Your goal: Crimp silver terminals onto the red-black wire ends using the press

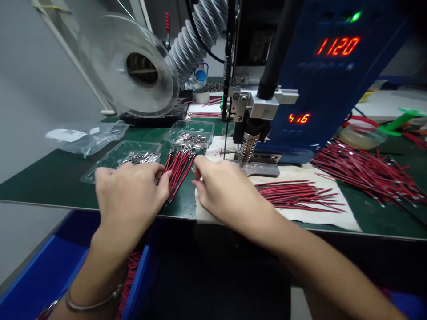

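My left hand is closed in a pinch at the left side of a bundle of red and black wires with metal ends. A little red shows by its thumb, but what the fingers hold is hidden. To the right of that bundle, my right hand is also pinched, in front of the machine's spring-loaded tip. A small pale bit shows at its fingertips, too small to name. More red and black wires lie on a white cloth beyond my right wrist.
Two clear plastic trays, one nearer and one farther, hold small metal parts. A blue machine with lit red digits stands behind. A large wire pile lies right. Blue bins sit below the green tabletop.
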Demonstrator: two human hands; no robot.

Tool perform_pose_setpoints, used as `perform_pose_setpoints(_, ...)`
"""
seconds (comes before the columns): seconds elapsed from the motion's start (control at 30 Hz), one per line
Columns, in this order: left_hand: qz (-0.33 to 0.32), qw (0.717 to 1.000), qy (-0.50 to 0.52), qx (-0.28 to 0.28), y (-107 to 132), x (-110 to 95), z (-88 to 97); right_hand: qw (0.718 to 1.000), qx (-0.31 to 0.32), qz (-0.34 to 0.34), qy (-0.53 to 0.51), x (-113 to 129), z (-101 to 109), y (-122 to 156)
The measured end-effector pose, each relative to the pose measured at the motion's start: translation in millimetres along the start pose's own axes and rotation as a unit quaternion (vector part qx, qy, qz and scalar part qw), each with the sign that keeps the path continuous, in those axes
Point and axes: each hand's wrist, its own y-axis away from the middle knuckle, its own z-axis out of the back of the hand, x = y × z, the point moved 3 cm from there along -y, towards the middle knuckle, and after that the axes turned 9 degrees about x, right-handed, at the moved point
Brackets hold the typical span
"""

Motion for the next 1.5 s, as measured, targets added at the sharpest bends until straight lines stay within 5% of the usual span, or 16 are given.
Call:
perform_pose_setpoints(0.3,-0.056,0.995,-0.028,0.076,-29,0,-6.8,0.983,0.038,-0.169,-0.067,12,-18,-71)
perform_pose_setpoints(0.7,-0.106,0.977,-0.004,0.186,-49,-4,-20.8,0.987,-0.062,-0.083,-0.122,26,-32,25)
perform_pose_setpoints(1.03,-0.06,0.992,0.023,0.109,-36,6,-24.7,0.968,-0.119,-0.069,-0.208,15,-36,36)
perform_pose_setpoints(1.17,-0.028,0.994,0.084,0.064,-29,16,-10.8,0.949,-0.13,-0.084,-0.276,10,-31,32)
perform_pose_setpoints(1.37,-0.021,0.971,0.227,-0.071,15,8,21.8,0.863,-0.125,-0.07,-0.484,13,-15,19)
perform_pose_setpoints(1.5,-0.11,0.914,0.384,-0.068,55,-21,20.9,0.799,-0.096,-0.023,-0.593,20,-9,30)
